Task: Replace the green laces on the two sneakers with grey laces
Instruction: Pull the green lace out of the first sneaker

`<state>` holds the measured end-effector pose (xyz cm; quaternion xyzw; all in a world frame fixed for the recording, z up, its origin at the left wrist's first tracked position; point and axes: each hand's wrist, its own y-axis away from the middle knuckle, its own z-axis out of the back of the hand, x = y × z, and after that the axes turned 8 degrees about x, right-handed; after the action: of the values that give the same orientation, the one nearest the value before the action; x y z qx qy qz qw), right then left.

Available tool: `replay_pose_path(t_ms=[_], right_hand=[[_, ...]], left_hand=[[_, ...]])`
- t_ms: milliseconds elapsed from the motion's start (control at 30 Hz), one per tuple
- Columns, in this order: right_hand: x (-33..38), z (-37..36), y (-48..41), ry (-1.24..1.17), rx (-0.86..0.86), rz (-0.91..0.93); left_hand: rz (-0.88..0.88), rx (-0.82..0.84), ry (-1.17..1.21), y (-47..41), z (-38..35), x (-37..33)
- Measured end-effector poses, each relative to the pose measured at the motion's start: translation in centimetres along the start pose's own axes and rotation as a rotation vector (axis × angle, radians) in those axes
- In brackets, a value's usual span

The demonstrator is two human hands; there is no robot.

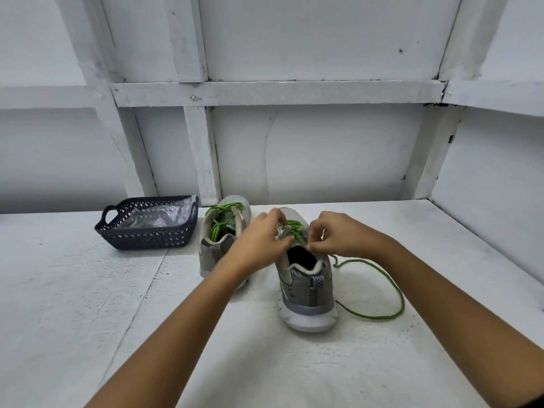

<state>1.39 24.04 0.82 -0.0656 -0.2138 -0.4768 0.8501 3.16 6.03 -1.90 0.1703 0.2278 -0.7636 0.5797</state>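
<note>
**A:** Where do the shoes stand?

**B:** Heels toward the desk's (88, 304) front edge. The near sneaker (307, 293) is about midway across. The far sneaker (219, 245) is just beside it, leftward and closer to the back edge.

**A:** And the hands?

**B:** The left hand (260, 241) has its fingers curled on the near sneaker's tongue. The right hand (338, 235) pinches the green lace (394, 285) at the top eyelets (its loose end loops over the desk toward the right edge).

**A:** The other shoe?

**B:** The second green lace (219, 223) is threaded, with its ends bunched in the opening.

**A:** Grey laces?

**B:** Cannot tell. A dark basket (147, 241) near the back edge, left of the shoes, holds a clear plastic bag (160, 216).
</note>
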Motion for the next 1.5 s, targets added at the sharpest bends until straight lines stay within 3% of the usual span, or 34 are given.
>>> replay_pose_path(t_ms=[200, 367, 567, 833, 1000, 1133, 1200, 1300, 1367, 1500], right_hand=[[-0.8, 0.3, -2.5, -0.238, -0.179, -0.075], [-1.7, 0.2, -5.7, -0.300, -0.007, -0.264], [-1.1, 0.1, -6.6, -0.306, 0.060, -0.255], [-0.8, -0.9, -7.8, -0.237, -0.060, -0.274], [-1.7, 0.0, -7.0, -0.507, 0.020, -0.363], [-1.9, 0.7, -6.1, -0.502, 0.157, -0.360], [-1.8, 0.9, -6.5, -0.536, 0.087, -0.357], [-1.9, 0.9, -7.4, -0.812, -0.115, -0.371], [-2.0, 0.6, -7.7, -0.911, -0.157, -0.376], [-2.0, 0.5, -6.6, -0.669, 0.051, -0.386]], left_hand=[[0.092, 0.054, 0.244, 1.0, -2.8, 1.3], [0.143, 0.020, 0.323, 0.8, -3.5, 1.5], [0.147, -0.027, 0.395, 1.0, -4.0, 1.7], [0.128, -0.074, 0.455, 1.2, -4.5, 1.6], [0.129, -0.078, 0.475, 1.1, -4.7, 1.8], [0.130, -0.076, 0.479, 1.2, -4.8, 1.9], [0.127, -0.075, 0.485, 1.2, -4.9, 1.9], [0.126, -0.076, 0.480, 1.1, -5.0, 2.0], [0.129, -0.073, 0.480, 1.1, -5.0, 2.0], [0.133, -0.075, 0.470, 1.1, -4.9, 1.9]])
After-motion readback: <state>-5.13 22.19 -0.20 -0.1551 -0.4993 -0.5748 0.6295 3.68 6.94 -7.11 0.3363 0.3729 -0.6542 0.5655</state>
